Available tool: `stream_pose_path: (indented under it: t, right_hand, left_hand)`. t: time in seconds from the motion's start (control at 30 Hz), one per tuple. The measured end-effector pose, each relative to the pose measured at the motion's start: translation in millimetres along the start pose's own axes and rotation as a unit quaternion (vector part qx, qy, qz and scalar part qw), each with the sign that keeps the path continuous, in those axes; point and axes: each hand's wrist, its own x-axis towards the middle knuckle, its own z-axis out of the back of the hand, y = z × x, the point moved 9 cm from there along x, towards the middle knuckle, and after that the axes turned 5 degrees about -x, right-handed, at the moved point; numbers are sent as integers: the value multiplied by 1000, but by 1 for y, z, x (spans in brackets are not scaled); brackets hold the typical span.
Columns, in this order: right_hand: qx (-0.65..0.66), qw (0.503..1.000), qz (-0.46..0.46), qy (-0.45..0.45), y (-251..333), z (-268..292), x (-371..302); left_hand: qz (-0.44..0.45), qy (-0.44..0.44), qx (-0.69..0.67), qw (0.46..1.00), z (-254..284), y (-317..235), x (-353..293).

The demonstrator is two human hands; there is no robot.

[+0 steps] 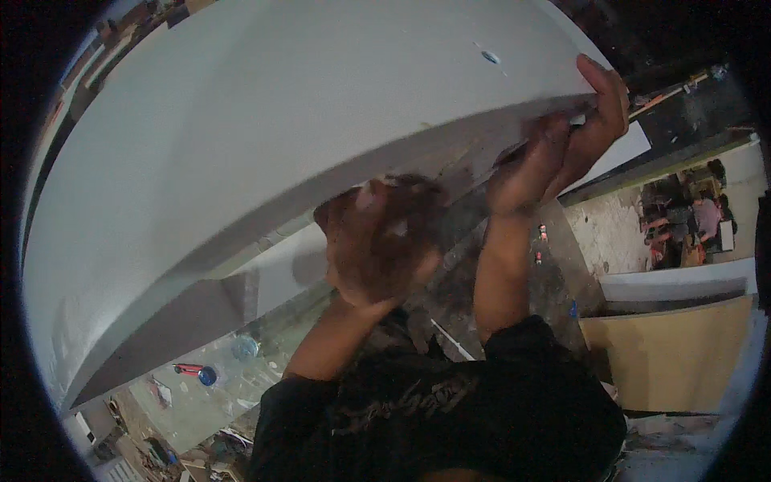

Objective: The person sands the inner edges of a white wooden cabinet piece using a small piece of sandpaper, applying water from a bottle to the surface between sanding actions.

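L hand is up under the panel's lower edge, fingers curled but motion-blurred; can't tell if it's gripping anything. R hand is farther along, nr the R end of that edge, one finger up against the rim; can't tell how firm the hold is.

Big pale grey panel is right in front of & above the hands, filling most of the upper view. Prob. stiff, awkward more than fragile, & fairly heavy given its size; smooth face looks slippery, so flat palms wouldn't hold well. Best hold: lower edge, hands well apart, fingers hooked round the rim. Edge might be sharp, so mind fingertips.

Farther out: thin white rod below, between the forearms; red tool lower L; tan board lower R, well apart from the hands.
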Motion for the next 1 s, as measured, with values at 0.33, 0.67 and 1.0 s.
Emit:
stream_pose_path:
  t: [0.33,0.67,1.0]
  right_hand:
    - [29,1000,-1,-9,-2,-3,-3]
    - [25,999,18,-7,2,-3,1]
    - [28,999,-2,-18,-1,-5,1]
  left_hand:
    - [66,46,3,997,2,17,-48]
    - [14,37,-35,999,2,7,-14]
    - [30,-56,-96,993,2,7,10]
